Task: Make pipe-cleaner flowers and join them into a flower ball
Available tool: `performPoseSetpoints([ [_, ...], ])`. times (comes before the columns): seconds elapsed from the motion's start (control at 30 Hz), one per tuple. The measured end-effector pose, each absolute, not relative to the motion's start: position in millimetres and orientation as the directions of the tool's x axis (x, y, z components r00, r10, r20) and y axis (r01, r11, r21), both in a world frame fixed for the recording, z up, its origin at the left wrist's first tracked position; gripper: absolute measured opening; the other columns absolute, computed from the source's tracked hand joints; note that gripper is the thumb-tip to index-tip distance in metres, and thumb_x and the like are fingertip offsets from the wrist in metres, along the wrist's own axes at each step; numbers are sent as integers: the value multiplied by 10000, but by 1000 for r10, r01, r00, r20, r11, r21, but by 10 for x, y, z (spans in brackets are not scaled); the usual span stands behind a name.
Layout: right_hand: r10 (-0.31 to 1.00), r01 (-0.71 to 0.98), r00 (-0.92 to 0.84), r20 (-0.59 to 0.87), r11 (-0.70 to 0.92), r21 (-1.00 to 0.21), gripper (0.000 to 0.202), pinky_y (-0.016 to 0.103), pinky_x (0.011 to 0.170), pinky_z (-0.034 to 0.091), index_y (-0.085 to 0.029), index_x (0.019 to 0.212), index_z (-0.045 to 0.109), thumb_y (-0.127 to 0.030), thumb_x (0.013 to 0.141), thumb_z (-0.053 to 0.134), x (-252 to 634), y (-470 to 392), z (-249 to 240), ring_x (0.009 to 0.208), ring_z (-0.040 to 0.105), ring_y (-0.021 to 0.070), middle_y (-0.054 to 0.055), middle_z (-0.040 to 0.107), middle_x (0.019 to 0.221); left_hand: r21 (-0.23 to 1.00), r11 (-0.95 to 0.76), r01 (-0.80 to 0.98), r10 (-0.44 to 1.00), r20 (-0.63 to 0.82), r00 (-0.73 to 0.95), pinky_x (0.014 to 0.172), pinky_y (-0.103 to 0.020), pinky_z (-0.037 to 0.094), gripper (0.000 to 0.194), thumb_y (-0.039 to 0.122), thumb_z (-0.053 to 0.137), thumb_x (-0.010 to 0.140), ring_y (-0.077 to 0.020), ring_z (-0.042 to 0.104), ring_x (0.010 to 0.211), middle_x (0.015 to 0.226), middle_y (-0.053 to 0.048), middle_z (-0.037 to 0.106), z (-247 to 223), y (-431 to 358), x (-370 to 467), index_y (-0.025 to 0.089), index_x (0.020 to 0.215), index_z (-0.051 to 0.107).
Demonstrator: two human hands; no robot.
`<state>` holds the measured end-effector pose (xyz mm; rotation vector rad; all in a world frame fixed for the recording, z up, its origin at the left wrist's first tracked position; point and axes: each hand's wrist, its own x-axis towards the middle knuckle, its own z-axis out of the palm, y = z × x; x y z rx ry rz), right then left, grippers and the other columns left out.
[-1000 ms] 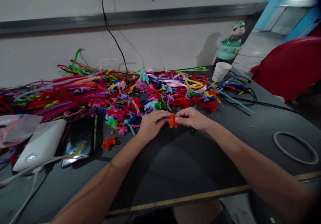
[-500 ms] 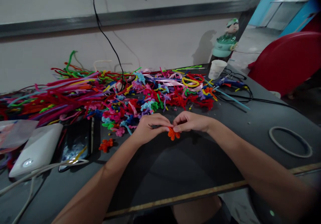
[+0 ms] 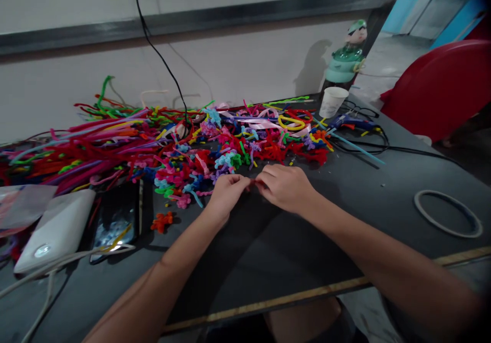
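1. The desk [image 3: 291, 261] has a dark, flat top with a pale strip along its near edge.
2. A big heap of pipe cleaners [image 3: 161, 138] in many colours lies along the far side.
3. At the left lie a white device [image 3: 53, 230] and a dark phone [image 3: 117, 215], side by side.
4. A small orange twisted piece [image 3: 161, 221] lies just beside the phone.
5. At the right lies a grey ring [image 3: 447, 212].
6. A white cup [image 3: 333, 101] stands at the far right, near what is probably a glue gun [image 3: 351, 123].

A craft workshop is showing here: a heap of pipe cleaners [image 3: 126, 138] is sprawling across the frame's middle on a dark table [image 3: 291, 251], a glue gun [image 3: 351, 123] is lying upper right, with a bare wall [image 3: 230, 71] running behind.
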<state>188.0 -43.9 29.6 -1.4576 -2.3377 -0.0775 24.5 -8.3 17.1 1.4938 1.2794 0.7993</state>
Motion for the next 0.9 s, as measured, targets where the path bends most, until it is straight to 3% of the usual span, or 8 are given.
performPoseSetpoints([
  [0.13, 877, 833, -357, 322, 455, -315, 201, 255, 588, 340, -200, 916, 644, -298, 889, 471, 1982, -350, 250, 781, 603, 144, 25, 661, 881, 903, -239, 358, 952, 145, 270, 538, -218, 394, 173, 322, 608, 736, -129, 568, 636, 724, -24, 674, 155, -117, 238, 175, 771, 691],
  [0.23, 874, 794, -380, 303, 476, -378, 165, 248, 615, 358, -211, 903, 652, -291, 866, 513, 2059, -306, 259, 802, 607, 145, 10, 668, 886, 830, -385, 404, 905, 255, 340, 636, -243, 451, 172, 304, 597, 769, -153, 622, 745, 856, -24, 712, 139, -117, 240, 214, 869, 702],
  [0.4, 884, 790, -347, 314, 456, -410, 163, 253, 624, 363, -216, 902, 661, -313, 836, 548, 2054, -319, 304, 791, 606, 154, 19, 672, 878, 909, -293, 298, 935, 206, 289, 689, -261, 490, 154, 290, 612, 765, -154, 641, 722, 789, -30, 711, 63, -65, 232, 188, 838, 700],
  [0.57, 899, 737, -320, 299, 434, -518, 150, 254, 639, 384, -201, 847, 680, -272, 816, 552, 2037, -284, 264, 722, 590, 142, 26, 669, 810, 979, -145, 146, 962, 104, 254, 600, -239, 497, 204, 328, 637, 745, -145, 630, 675, 751, -41, 692, 20, -64, 253, 156, 846, 680],
  [0.73, 912, 655, -298, 282, 410, -635, 146, 253, 637, 411, -194, 825, 696, -254, 797, 566, 2037, -250, 217, 693, 596, 139, 27, 682, 782, 964, -191, 186, 949, 133, 285, 662, -251, 515, 217, 324, 645, 741, -149, 648, 721, 813, -47, 699, 12, -73, 245, 162, 881, 677],
  [0.9, 890, 591, -262, 374, 455, -667, 176, 248, 664, 426, -193, 882, 692, -257, 828, 537, 2117, -205, 240, 722, 607, 138, 29, 693, 844, 987, -93, 132, 974, 64, 215, 654, -243, 503, 213, 319, 666, 716, -131, 632, 678, 754, -33, 693, -10, -17, 225, 150, 845, 666],
])
